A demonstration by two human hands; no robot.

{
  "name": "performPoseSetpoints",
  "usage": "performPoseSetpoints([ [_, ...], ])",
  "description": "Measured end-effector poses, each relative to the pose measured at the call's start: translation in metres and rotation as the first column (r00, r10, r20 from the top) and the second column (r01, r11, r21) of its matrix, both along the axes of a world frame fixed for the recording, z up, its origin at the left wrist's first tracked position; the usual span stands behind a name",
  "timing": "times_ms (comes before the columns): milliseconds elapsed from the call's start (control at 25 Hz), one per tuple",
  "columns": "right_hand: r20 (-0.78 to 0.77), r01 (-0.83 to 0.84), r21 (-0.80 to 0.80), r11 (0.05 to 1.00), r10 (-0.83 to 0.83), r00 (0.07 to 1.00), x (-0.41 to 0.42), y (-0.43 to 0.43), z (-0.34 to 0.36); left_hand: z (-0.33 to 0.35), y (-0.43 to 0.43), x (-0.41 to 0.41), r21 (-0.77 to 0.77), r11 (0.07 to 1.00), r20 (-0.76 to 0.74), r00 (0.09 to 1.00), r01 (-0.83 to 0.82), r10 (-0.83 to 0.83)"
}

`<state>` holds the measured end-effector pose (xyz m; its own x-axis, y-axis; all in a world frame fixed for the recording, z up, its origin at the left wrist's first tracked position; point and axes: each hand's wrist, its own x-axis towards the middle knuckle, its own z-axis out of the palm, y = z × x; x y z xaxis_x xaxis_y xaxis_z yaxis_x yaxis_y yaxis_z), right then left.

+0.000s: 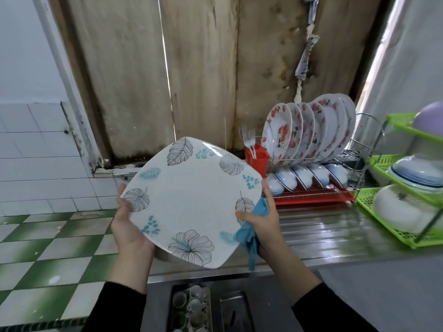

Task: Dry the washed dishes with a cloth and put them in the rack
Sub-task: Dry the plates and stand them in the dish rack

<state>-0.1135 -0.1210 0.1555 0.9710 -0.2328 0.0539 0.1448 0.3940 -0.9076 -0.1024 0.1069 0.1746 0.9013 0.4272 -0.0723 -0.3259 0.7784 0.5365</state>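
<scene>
Left hand (127, 226) grips the square white leaf-patterned plate (191, 202) by its edge; right hand (261, 226) pinches the blue cloth (251, 238) against the plate's opposite edge, left of the wire dish rack (335, 164).

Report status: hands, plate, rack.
Left hand grips square white leaf-print plate by edge. Right hand pinches opposite edge with blue cloth. Plate midair, unracked. Wire rack top row crowded with floral plates.

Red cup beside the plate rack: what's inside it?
Forks stand in the red cup, prongs up. Its wall hides their handles and anything else inside.

glossy plate (191, 200), soft cloth (251, 236), ribbed steel counter (335, 231).
</scene>
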Motion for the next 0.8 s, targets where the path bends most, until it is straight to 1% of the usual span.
performPoseSetpoints([
  [120, 0.048, 0.045, 0.009, 0.999, -0.045, 0.998, 0.003, -0.046, 0.019, -0.017, -0.053, 0.012, -0.059, 0.998, -0.07, 0.997, 0.029, -0.033],
  [160, 0.071, 0.071, -0.009, 0.997, -0.07, 0.995, 0.005, -0.065, 0.024, -0.026, -0.074, 0.017, -0.059, 0.995, -0.1, 0.991, 0.079, -0.085],
  [240, 0.104, 0.139, -0.083, 0.987, -0.13, 0.986, 0.004, -0.107, 0.033, -0.045, -0.118, 0.027, 0.009, 0.981, -0.189, 0.964, 0.195, -0.189],
  [280, 0.108, 0.176, -0.129, 0.976, -0.163, 0.981, 0.003, -0.129, 0.036, -0.052, -0.14, 0.031, 0.068, 0.967, -0.255, 0.942, 0.245, -0.22],
  [360, 0.126, 0.242, -0.199, 0.95, -0.22, 0.967, -0.003, -0.173, 0.042, -0.065, -0.187, 0.036, 0.216, 0.906, -0.355, 0.894, 0.364, -0.274],
  [440, 0.181, 0.299, -0.248, 0.921, -0.259, 0.949, -0.013, -0.214, 0.05, -0.073, -0.235, 0.04, 0.428, 0.791, -0.435, 0.867, 0.437, -0.244],
  [480, 0.207, 0.333, -0.281, 0.9, -0.282, 0.937, -0.018, -0.233, 0.052, -0.071, -0.259, 0.04, 0.51, 0.732, -0.469, 0.859, 0.452, -0.205],
  [520, 0.239, 0.369, -0.317, 0.874, -0.302, 0.923, -0.024, -0.25, 0.054, -0.068, -0.281, 0.04, 0.543, 0.7, -0.485, 0.853, 0.464, -0.189],
  [600, 0.306, 0.443, -0.379, 0.813, -0.342, 0.889, -0.033, -0.279, 0.054, -0.065, -0.319, 0.046, 0.609, 0.634, -0.439, 0.868, 0.477, -0.232],
  [720, 0.377, 0.537, -0.459, 0.708, -0.392, 0.839, -0.045, -0.312, 0.055, -0.048, -0.37, 0.054, 0.811, 0.368, -0.416, 0.89, 0.455, -0.184],
  [760, 0.396, 0.565, -0.483, 0.669, -0.408, 0.822, -0.047, -0.321, 0.057, -0.037, -0.385, 0.056, 0.852, 0.306, -0.393, 0.905, 0.426, -0.166],
  [800, 0.413, 0.592, -0.498, 0.634, -0.427, 0.805, -0.049, -0.329, 0.059, -0.026, -0.398, 0.058, 0.895, 0.251, -0.338, 0.928, 0.369, -0.159],
])
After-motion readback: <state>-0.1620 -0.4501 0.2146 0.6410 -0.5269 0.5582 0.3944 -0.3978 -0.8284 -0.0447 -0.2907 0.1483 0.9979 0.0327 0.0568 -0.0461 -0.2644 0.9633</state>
